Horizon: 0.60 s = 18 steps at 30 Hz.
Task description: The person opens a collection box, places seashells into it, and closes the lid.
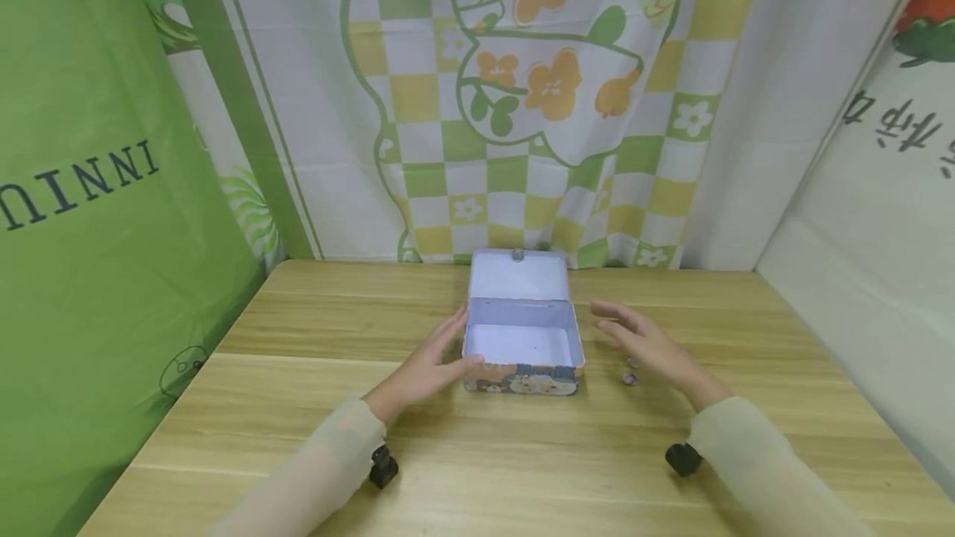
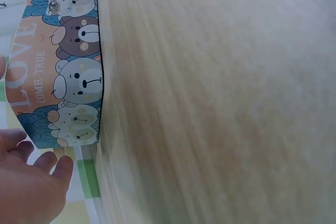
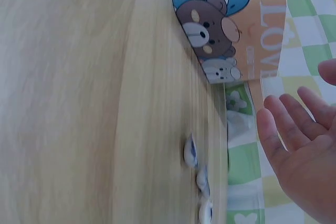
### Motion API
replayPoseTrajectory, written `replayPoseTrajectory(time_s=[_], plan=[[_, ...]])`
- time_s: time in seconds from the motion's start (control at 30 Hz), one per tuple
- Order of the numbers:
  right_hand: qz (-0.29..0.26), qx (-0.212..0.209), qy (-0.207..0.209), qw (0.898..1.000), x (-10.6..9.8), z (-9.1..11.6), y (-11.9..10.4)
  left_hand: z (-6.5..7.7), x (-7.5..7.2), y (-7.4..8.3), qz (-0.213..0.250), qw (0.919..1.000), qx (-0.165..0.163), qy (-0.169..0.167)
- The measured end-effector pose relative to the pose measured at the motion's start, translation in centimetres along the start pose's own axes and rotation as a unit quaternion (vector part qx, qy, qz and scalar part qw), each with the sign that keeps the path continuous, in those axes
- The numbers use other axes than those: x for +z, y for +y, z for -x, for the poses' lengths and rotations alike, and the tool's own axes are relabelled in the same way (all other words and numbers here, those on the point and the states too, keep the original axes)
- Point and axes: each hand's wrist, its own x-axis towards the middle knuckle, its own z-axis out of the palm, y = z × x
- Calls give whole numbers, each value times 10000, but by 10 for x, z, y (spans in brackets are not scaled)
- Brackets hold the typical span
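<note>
A tin box (image 1: 524,379) printed with cartoon bears stands on the table, its lid (image 1: 518,275) tipped back and its white inside (image 1: 520,345) bare. My left hand (image 1: 427,367) rests against the box's left side, fingers fairly straight, thumb at the front left corner. To the right of the box, my right hand (image 1: 647,346) hovers apart from it with loosely bent fingers and holds nothing. Below that hand lie small pale rounded pieces with dark marks, one of them a small piece (image 1: 630,379) near the box; the right wrist view shows another piece (image 3: 189,151) in a row.
The wooden table (image 1: 313,437) reaches back to a checked curtain (image 1: 507,181). A green cloth (image 1: 89,288) hangs at the left and a white one (image 1: 858,255) at the right. Small black devices, such as the left one (image 1: 384,467), sit at both wrists.
</note>
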Motion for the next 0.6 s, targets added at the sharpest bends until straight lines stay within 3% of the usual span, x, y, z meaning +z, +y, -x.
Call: replayPoseTrajectory(time_s=[0.27,0.6], plan=[[295,166,-39,9994,-15,9,8,3,1,0,-10,9998,-168,-61],[1064,-87,-193,9941,-29,21,24,2,2,-2,83,9996,-224,-118]])
